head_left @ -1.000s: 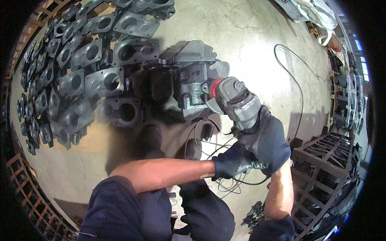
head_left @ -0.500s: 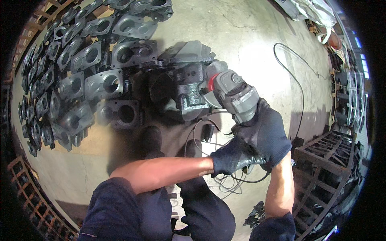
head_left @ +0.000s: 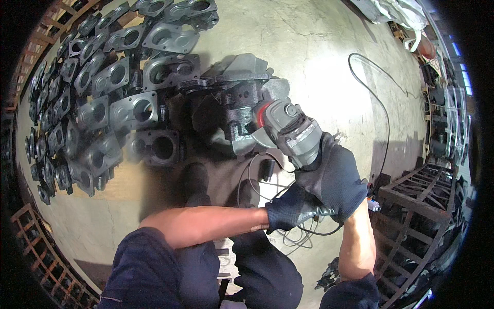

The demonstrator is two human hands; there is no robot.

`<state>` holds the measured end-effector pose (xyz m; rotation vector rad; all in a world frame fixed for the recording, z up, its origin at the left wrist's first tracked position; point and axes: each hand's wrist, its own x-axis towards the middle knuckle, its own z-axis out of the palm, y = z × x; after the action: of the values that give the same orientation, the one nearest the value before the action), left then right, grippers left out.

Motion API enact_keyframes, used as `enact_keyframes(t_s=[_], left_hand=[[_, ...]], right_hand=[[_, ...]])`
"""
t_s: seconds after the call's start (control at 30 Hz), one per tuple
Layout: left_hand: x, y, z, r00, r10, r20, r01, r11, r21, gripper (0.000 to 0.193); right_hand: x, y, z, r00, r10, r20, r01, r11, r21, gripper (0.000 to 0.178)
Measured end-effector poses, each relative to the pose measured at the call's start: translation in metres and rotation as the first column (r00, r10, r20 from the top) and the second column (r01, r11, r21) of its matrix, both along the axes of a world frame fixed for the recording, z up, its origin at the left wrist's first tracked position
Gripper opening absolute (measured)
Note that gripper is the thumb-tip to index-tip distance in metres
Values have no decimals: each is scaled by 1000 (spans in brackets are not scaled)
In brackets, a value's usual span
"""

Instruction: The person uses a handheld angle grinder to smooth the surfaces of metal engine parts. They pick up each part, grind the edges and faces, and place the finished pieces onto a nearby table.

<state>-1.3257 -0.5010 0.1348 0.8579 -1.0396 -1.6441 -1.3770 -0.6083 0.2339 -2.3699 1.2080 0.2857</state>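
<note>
A grey angle grinder (head_left: 301, 138) with a red ring by its disc is held in both my gloved hands. My right hand (head_left: 337, 172) wraps round its body just behind the gear head. Beneath it, my left hand (head_left: 290, 207) is closed on the rear of the grinder, its fingers partly hidden by the right one. The grinder's guard end rests at or very near the right side of a dark metal casting (head_left: 242, 121); whether the disc touches is hidden. That casting is propped among other dark metal blocks (head_left: 247, 64).
Rows of flanged castings (head_left: 110, 77) with round holes cover the floor at left, partly on cardboard (head_left: 113, 183). A black cable (head_left: 383, 108) loops across the concrete at right and coils near my feet. A metal crate (head_left: 411, 211) stands at right, a white sack (head_left: 396, 13) at far right.
The grinder has shifted slightly left and down along the casting's side, with both hands moving along with it. My grip looks the same.
</note>
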Motion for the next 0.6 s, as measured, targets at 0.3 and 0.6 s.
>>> enact_keyframes(t_s=[0.3, 0.6], left_hand=[[-21, 5, -19, 979, 147, -141, -152, 988, -29, 12], [-27, 0, -13, 968, 157, -195, -176, 981, -80, 19]], right_hand=[[8, -3, 7, 998, -45, -52, 47, 998, 37, 47], [0, 0, 7, 993, -121, 7, 120, 991, 61, 48]])
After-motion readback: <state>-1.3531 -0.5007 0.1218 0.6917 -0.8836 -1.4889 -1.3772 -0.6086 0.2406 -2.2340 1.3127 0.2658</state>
